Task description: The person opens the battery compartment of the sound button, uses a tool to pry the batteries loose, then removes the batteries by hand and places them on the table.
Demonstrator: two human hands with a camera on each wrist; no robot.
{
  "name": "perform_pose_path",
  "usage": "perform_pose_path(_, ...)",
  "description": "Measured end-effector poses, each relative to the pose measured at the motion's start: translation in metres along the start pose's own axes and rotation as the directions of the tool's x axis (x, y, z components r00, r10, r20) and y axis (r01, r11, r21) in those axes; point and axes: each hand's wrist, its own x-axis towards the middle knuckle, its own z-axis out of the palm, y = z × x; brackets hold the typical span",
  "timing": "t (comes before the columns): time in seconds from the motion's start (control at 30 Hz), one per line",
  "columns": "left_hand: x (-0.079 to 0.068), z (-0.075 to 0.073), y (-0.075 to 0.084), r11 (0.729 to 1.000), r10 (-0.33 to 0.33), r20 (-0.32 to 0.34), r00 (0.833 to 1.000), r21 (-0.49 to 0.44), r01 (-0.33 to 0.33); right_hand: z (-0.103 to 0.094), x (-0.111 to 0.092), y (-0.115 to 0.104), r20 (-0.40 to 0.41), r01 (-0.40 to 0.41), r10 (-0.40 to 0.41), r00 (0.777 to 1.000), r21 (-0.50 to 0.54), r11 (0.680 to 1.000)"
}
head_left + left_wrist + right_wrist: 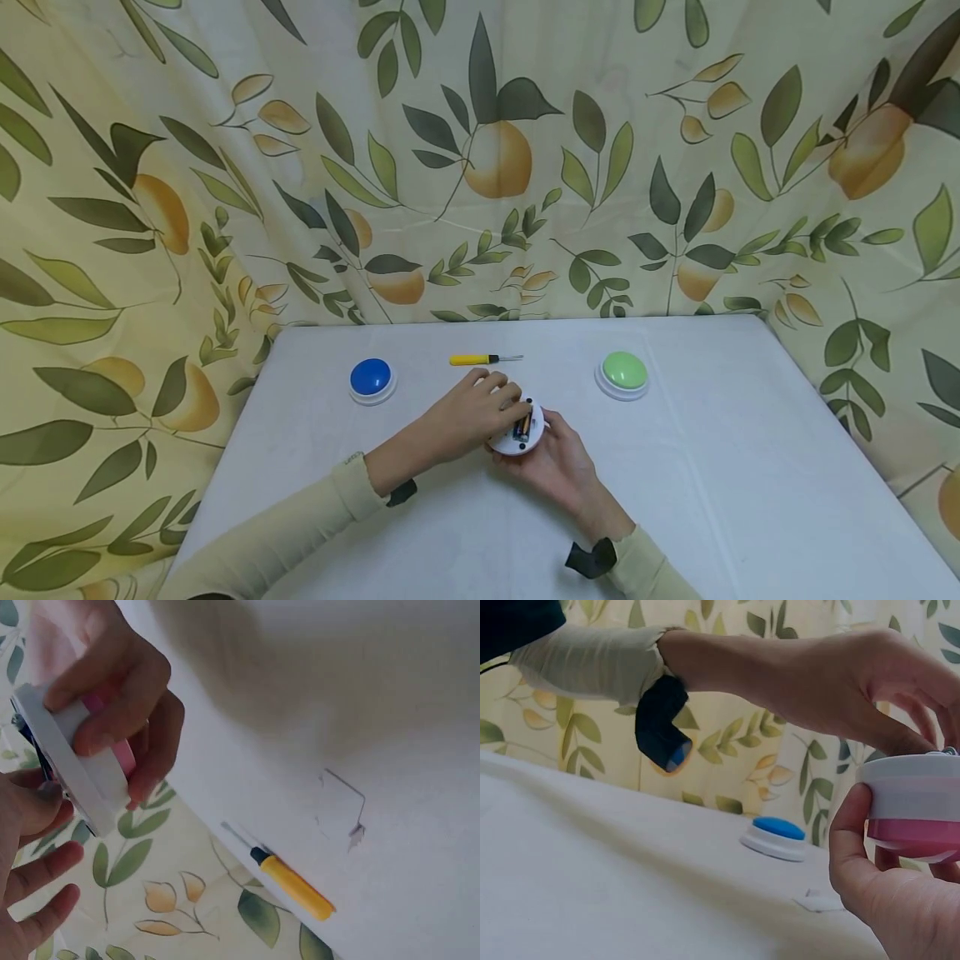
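My right hand (pixel 558 471) holds a round push-button light with a white base (pixel 508 445) and a pink dome (pixel 911 831), its underside turned up. Batteries (pixel 522 428) show in the base's open compartment. From above, my left hand (pixel 468 419) reaches over it, thumb and index finger pinching a battery (pixel 26 731) whose end sticks up out of the compartment. The left hand's other fingers are spread loosely, away from the base. In the left wrist view, the right fingers (pixel 112 724) curl round the rim and dome.
A blue-topped button (pixel 371 379) stands at the back left, a green-topped one (pixel 624 372) at the back right. Between them lies a yellow-handled screwdriver (pixel 474 360). A small white plastic piece (pixel 821 901) rests on the white-covered table (pixel 720 475). Patterned curtain (pixel 495 250) hangs behind.
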Motion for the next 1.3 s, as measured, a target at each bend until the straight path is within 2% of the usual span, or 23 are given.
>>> perform_pose_path(0.2, 0.000, 0.003, -0.005, 0.997, 0.061, -0.015, 0.998, 0.041, -0.060, 0.000, 0.001, 0.003, 0.002, -0.014, 0.014, 1.000, 0.026, 1.000)
perform_pose_path(0.5, 0.002, 0.005, -0.011, 0.992, 0.107, -0.050, 0.993, 0.075, -0.104, -0.005, 0.003, 0.005, 0.034, -0.035, 0.034, 0.999, 0.032, 0.999)
perform_pose_path(0.67, 0.002, 0.007, -0.013, 0.986, 0.134, -0.072, 0.988, 0.111, -0.126, -0.004, 0.003, 0.006, 0.014, -0.033, 0.033, 0.999, 0.021, 0.999)
perform_pose_path(0.97, 0.000, 0.002, -0.015, 0.980, 0.153, -0.075, 0.985, 0.141, -0.142, -0.002, 0.003, 0.008, 0.015, -0.037, 0.037, 0.999, 0.012, 0.999)
perform_pose_path(1.3, -0.008, -0.003, -0.023, 0.954, 0.201, -0.047, 0.978, 0.237, -0.185, -0.001, 0.000, 0.010, 0.056, -0.050, 0.049, 0.997, 0.030, 0.998)
